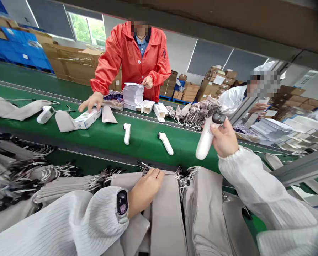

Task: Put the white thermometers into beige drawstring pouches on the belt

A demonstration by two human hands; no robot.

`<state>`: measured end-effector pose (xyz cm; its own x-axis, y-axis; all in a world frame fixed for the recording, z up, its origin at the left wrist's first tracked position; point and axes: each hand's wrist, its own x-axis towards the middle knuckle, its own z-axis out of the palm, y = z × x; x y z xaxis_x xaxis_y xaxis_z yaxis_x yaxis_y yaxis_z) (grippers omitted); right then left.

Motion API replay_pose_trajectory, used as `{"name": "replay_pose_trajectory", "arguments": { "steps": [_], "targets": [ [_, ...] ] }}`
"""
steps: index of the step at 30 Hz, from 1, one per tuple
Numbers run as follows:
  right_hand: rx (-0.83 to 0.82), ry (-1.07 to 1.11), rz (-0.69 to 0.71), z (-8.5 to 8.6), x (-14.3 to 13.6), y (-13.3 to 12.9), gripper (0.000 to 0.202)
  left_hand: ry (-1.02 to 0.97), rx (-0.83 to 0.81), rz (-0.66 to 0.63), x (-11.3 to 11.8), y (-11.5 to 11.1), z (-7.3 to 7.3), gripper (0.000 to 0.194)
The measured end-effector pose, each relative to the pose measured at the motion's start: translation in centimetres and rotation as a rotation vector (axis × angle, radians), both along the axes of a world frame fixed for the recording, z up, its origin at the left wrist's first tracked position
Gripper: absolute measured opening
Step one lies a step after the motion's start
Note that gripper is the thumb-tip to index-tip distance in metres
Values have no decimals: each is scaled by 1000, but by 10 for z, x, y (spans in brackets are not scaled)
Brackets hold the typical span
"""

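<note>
My right hand (226, 139) is raised over the green conveyor belt (145, 138), closed around a white handheld infrared thermometer (205, 139) with a dark head. Its handle points down and to the left. Low in the middle, my left hand (147, 188) lies on a stack of grey drawstring pouches (168, 213), its fingers curled over the upper end of a pouch; the fingertips are partly hidden. Two more white thermometers, one nearer the middle (127, 134) and one to its right (165, 143), lie apart on the belt.
Across the belt a person in a red jacket (145, 60) touches a white box (88, 118) beside stacked leaflets (133, 94). Pouches with tangled cords (199, 112) heap along the far edge. A metal post (255, 94) stands at right, near another person in white.
</note>
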<state>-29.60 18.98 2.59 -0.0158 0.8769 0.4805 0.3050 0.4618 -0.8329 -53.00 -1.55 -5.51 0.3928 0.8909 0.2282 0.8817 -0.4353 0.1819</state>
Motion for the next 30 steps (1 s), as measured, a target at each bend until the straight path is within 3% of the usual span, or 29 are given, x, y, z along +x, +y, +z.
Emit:
{"name": "replay_pose_trajectory", "arguments": {
  "steps": [2, 4, 8, 11, 17, 21, 25, 30],
  "targets": [
    [9, 223, 242, 16, -24, -40, 38, -26, -6, -7, 0, -1, 2, 11],
    [-64, 298, 396, 21, -46, -77, 35, -71, -25, 4, -1, -2, 3, 12],
    [-223, 322, 491, 13, -69, -115, 35, -128, -68, 0, -1, -3, 2, 10],
    [-257, 334, 470, 5, -72, -115, 35, -103, 6, -24, -3, -4, 0, 11],
    [-305, 369, 466, -3, -71, -113, 35, 92, 145, -67, -4, -11, -4, 31],
    [-332, 389, 478, -4, -72, -117, 36, 129, 180, -76, -2, -12, -4, 25],
    [-320, 490, 439, -1, -77, -121, 36, 78, 129, -95, -2, -6, 5, 18],
    [-259, 617, 457, 0, -92, -127, 39, -131, -50, -165, -8, -2, 25, 17]
  ]
}}
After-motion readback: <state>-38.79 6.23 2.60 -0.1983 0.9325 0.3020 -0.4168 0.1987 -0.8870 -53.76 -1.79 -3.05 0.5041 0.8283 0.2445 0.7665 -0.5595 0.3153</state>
